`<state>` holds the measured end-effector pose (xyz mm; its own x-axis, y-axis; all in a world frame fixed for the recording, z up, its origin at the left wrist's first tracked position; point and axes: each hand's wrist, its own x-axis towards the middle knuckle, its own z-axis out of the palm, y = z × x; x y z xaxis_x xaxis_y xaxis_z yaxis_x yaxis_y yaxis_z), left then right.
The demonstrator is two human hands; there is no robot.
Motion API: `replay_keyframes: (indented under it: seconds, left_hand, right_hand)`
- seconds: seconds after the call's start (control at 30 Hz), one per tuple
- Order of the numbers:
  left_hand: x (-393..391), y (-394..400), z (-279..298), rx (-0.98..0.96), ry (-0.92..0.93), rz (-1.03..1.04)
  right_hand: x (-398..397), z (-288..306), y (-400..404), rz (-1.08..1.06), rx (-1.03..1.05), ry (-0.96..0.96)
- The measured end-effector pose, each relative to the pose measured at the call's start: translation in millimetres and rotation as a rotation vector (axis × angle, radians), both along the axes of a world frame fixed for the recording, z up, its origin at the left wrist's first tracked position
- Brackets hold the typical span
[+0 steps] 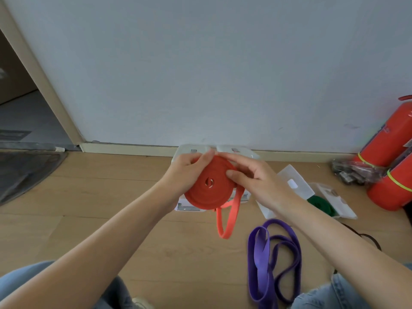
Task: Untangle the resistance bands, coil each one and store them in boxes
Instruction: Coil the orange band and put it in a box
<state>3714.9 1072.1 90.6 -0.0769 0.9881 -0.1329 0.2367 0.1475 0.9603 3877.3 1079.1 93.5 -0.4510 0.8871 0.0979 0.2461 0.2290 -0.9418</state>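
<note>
You have three flat rubber resistance bands: one coiled orange (208, 182), one loose purple (270, 262), one green (321, 204); two red cylindrical fire extinguishers (379, 139); three clear plastic boxes (225, 150).

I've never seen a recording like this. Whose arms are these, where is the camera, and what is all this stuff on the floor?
There is no machine: a person wears a camera on the head, looking down at their own arms. The left hand and right hand hold an orange band, mostly wound into a flat coil, its loose end hanging. Behind it a white box stands by the wall. On the wooden floor lies a loose purple band. To the right, a green band sits in another open box. Red fire extinguishers lean at the far right.
</note>
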Motion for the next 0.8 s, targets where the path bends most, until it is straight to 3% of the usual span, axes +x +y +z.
replay_keyframes:
  seconds: [0.27,0.4,0.5,0.67,0.73,0.8]
  left_hand:
    - [-8,13,6,0.138,-0.124,0.372]
    - [3,10,-1,0.068,-0.269,0.439]
    - [0,8,-2,-0.11,-0.429,0.254]
    - [-12,0,4,-0.152,-0.199,-0.215]
    - [-7,-2,2,-0.057,-0.132,-0.166]
    - [-6,0,2,0.023,-0.199,-0.047]
  right_hand:
    - [-13,-8,-9,-0.023,-0.207,0.289]
    - [-19,-15,-9,-0.052,-0.206,0.318]
    - [-9,-10,2,-0.12,-0.122,0.185]
    - [5,3,8,0.056,-0.087,0.01]
    - [5,2,6,0.066,-0.085,-0.04]
    - [9,5,6,0.007,-0.144,0.04]
